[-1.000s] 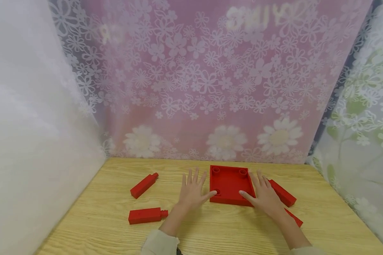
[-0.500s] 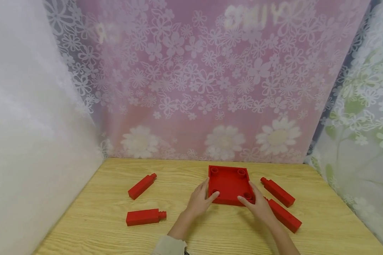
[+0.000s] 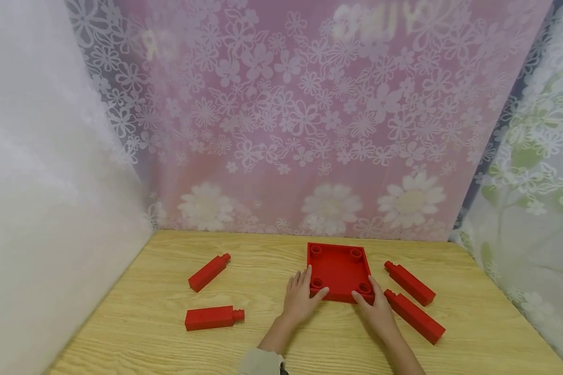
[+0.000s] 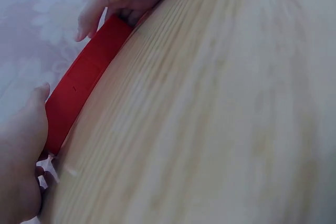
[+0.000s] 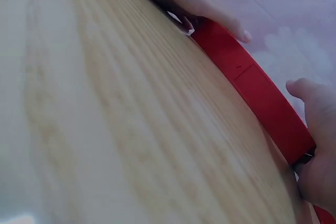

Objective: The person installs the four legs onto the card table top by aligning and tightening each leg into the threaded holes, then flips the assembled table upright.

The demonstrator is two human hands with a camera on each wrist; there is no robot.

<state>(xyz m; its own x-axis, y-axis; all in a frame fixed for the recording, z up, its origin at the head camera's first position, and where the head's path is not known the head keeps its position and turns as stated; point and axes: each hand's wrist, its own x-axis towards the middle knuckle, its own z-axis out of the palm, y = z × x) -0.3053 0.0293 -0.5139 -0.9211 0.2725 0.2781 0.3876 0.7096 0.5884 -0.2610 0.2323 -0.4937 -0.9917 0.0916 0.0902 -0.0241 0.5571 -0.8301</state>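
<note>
A red square tabletop (image 3: 339, 271) lies with its hollow side up on the wooden table, a round socket in each corner. At its near left corner my left hand (image 3: 299, 299) grips it, fingers along the left side and thumb over the front rim. My right hand (image 3: 377, 312) holds the near right corner in the same way. Both wrist views show the tabletop's front side (image 4: 86, 77) between the two hands, thumbs at its upper edge. The fingertips are partly hidden behind the corners.
Two red square legs with threaded ends, an upper leg (image 3: 209, 272) and a lower leg (image 3: 211, 318), lie on the left. Two more, a far leg (image 3: 410, 283) and a near leg (image 3: 415, 317), lie beside my right hand. A flowered curtain (image 3: 281, 130) hangs behind the table.
Both hands have come down from spread fingers over the tabletop to a grip on its near corners, drawing slightly nearer. The legs on the right are now less covered. The tabletop stays about where it was.
</note>
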